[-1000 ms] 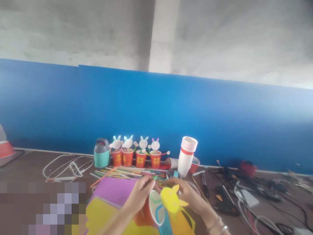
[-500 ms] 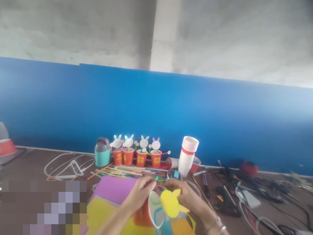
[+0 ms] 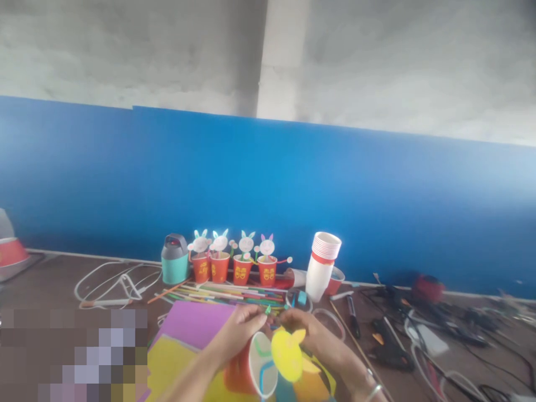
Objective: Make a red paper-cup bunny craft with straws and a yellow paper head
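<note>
Both hands meet over the red cup [image 3: 247,371], which lies tipped with its mouth toward the camera above the coloured sheets [image 3: 190,329]: left hand [image 3: 237,334] steadies the rim, right hand [image 3: 312,335] sits behind the yellow bunny cutout [image 3: 288,354]. Fingertips pinch a small green piece [image 3: 268,309] between them; each grip is pressed together on it. Four finished bunny cups [image 3: 234,262] stand against the blue wall, clear of the work.

- held cup [image 3: 247,369]: red outside, white inside
- rabbit cutout [image 3: 287,354]: yellow, orange ear tips
- far row of cups [image 3: 234,269]: red, gold marks
- cup stack [image 3: 320,265]: white, red band
- paper sheets [image 3: 192,325]: purple, yellow
- wall panel [image 3: 268,190]: blue
</note>
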`<state>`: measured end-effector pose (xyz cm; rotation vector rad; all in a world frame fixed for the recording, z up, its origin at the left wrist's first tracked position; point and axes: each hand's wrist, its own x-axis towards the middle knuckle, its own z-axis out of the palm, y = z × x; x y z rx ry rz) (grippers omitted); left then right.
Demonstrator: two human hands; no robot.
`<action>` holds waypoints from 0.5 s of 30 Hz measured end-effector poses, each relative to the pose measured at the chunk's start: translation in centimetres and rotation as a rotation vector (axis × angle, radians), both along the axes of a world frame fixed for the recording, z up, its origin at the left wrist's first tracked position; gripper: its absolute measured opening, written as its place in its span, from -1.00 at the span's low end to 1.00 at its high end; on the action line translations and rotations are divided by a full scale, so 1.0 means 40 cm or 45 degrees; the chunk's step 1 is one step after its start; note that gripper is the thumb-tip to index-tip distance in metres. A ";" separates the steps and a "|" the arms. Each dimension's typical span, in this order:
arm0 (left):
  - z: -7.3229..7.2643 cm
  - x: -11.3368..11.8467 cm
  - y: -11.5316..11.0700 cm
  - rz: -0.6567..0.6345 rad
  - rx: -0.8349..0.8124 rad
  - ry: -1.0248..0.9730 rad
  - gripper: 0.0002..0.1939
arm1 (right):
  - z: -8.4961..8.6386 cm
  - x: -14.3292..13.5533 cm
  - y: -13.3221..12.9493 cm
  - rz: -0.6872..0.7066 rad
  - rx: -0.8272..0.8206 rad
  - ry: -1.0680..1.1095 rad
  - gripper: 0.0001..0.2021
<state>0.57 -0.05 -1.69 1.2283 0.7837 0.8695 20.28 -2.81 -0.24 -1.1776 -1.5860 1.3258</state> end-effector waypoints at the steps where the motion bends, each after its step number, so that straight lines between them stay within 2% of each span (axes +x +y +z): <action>1: 0.001 -0.002 0.000 -0.004 -0.010 -0.014 -0.72 | 0.000 -0.002 0.001 -0.003 -0.004 0.014 -0.72; 6: 0.009 -0.011 0.002 -0.076 -0.069 -0.053 -0.71 | -0.028 -0.005 0.023 0.093 -0.044 0.142 -0.74; 8: 0.009 -0.013 0.003 -0.089 -0.068 -0.048 -0.71 | -0.049 0.000 0.038 0.091 -0.029 0.072 -0.78; 10: 0.004 -0.012 0.007 -0.058 -0.094 -0.052 -0.72 | -0.071 0.016 0.053 0.009 0.032 -0.103 -0.82; 13: -0.015 -0.010 0.021 0.060 -0.191 -0.113 -0.71 | -0.103 0.072 0.066 -0.194 0.119 -0.364 -0.78; 15: -0.033 -0.009 0.033 0.172 -0.266 -0.195 -0.71 | -0.121 0.123 0.064 -0.386 0.227 -0.756 -0.81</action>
